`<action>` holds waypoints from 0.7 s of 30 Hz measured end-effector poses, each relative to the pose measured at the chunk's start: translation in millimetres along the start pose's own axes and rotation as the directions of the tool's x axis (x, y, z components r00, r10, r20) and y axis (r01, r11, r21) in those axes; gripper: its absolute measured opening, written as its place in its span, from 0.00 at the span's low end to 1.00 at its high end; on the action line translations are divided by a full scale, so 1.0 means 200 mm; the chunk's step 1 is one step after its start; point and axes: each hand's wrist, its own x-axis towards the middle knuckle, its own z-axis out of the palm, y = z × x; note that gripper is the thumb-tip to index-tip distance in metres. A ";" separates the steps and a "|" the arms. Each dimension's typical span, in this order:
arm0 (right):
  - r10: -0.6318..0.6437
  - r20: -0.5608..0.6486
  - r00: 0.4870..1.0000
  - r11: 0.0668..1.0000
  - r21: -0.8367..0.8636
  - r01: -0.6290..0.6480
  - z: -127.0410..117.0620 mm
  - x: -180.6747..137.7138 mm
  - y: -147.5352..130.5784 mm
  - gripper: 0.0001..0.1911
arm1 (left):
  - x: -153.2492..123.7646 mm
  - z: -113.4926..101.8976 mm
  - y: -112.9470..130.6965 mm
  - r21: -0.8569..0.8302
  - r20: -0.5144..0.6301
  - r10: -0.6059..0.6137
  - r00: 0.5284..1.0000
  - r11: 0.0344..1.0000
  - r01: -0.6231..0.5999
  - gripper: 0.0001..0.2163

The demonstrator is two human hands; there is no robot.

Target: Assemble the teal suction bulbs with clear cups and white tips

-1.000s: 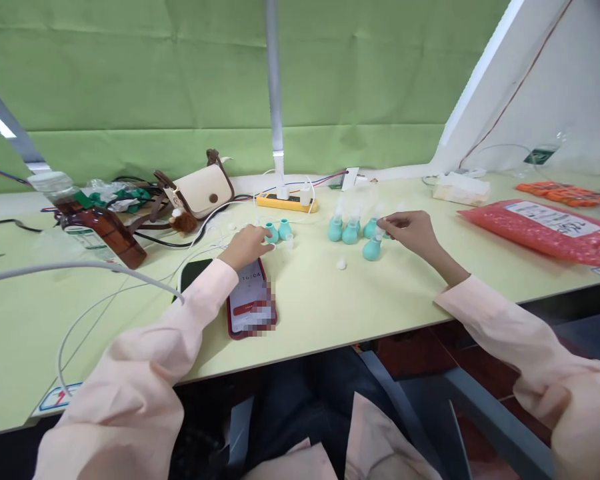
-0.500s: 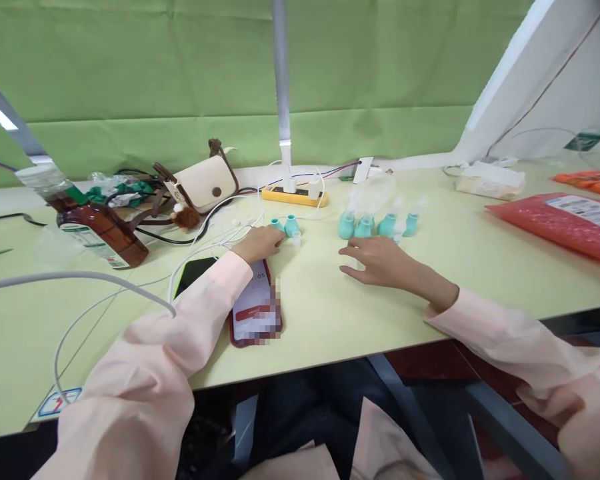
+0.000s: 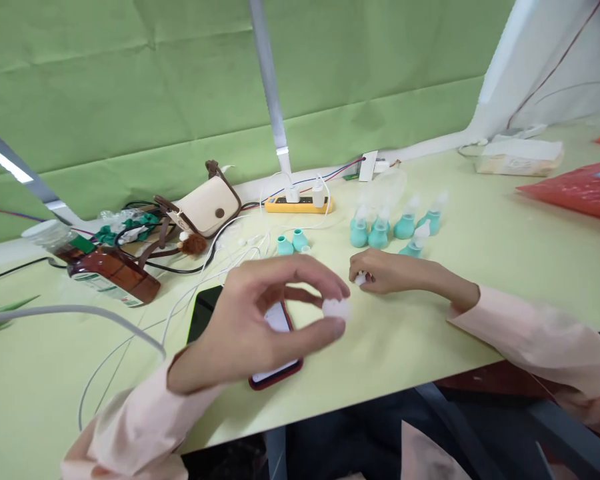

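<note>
Where green cloth point(image 3: 130, 87) backs the pale table point(image 3: 505, 260), teal bulbs point(image 3: 379, 236) cluster.

cap point(image 3: 336, 309): small, white, pinched in left hand point(image 3: 260, 323), raised
bit point(image 3: 361, 279): tiny, white, at right hand point(image 3: 387, 272) fingertips

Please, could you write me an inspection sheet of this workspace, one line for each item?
Surface: pale green table, no spills seen.
Work items: teal bulbs standing in a group; two teal caps apart from them.
Clutter: phone, bottle lying on its side, bag, red packet.
Hands: left hand raised, pinching white piece; right hand on table, pinching second piece.
Cables: white cables loose; power strip.
Surroundings: green backdrop, lamp pole.
</note>
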 end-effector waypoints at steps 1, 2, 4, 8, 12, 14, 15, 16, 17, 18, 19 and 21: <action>-0.006 -0.016 1.000 1.000 0.012 0.007 0.00 0.02 -0.01 0.11 | -0.02 0.00 0.03 -0.109 -0.019 -0.050 0.999 0.993 0.048 0.08; -0.013 -0.032 0.999 1.000 0.021 0.014 0.01 0.03 -0.01 0.11 | -0.03 0.00 0.05 -0.180 -0.016 -0.091 0.996 0.980 0.086 0.08; -0.025 -0.066 0.998 0.999 0.036 0.027 0.01 0.06 -0.01 0.09 | -0.05 0.01 0.06 -0.256 -0.011 -0.158 0.987 0.955 0.150 0.08; -0.025 -0.130 0.991 0.997 0.065 0.033 0.05 0.08 0.00 0.09 | -0.06 0.04 -0.07 -0.055 -0.112 -0.215 0.970 0.976 0.210 0.05; 0.030 -0.204 0.978 0.992 0.129 -0.004 0.16 0.11 0.03 0.14 | -0.01 0.03 -0.31 0.123 -0.153 -0.302 0.941 0.939 0.321 0.02; 0.075 -0.247 0.966 0.986 0.164 -0.035 0.22 0.12 0.04 0.14 | 0.03 0.02 -0.44 0.194 -0.165 -0.343 0.925 0.908 0.372 0.04; 0.090 -0.262 0.961 0.983 0.178 -0.044 0.24 0.12 0.04 0.14 | 0.04 0.01 -0.50 0.233 -0.168 -0.367 0.915 0.887 0.399 0.05; 0.095 -0.271 0.958 0.981 0.190 -0.044 0.26 0.12 0.05 0.14 | 0.06 0.01 -0.54 0.274 -0.168 -0.387 0.907 0.865 0.420 0.07; 0.097 -0.278 0.956 0.979 0.201 -0.041 0.27 0.12 0.06 0.13 | 0.07 0.01 -0.58 0.314 -0.170 -0.406 0.898 0.842 0.439 0.08; 0.094 -0.284 0.954 0.977 0.209 -0.034 0.28 0.12 0.06 0.13 | 0.07 0.01 -0.60 0.354 -0.174 -0.418 0.892 0.818 0.453 0.08; 0.090 -0.290 0.953 0.976 0.217 -0.026 0.29 0.11 0.06 0.13 | 0.08 0.02 -0.61 0.393 -0.181 -0.428 0.885 0.794 0.465 0.09; 0.086 -0.303 0.949 0.973 0.229 -0.015 0.28 0.10 0.07 0.13 | 0.08 0.02 -0.61 0.457 -0.203 -0.445 0.872 0.744 0.486 0.09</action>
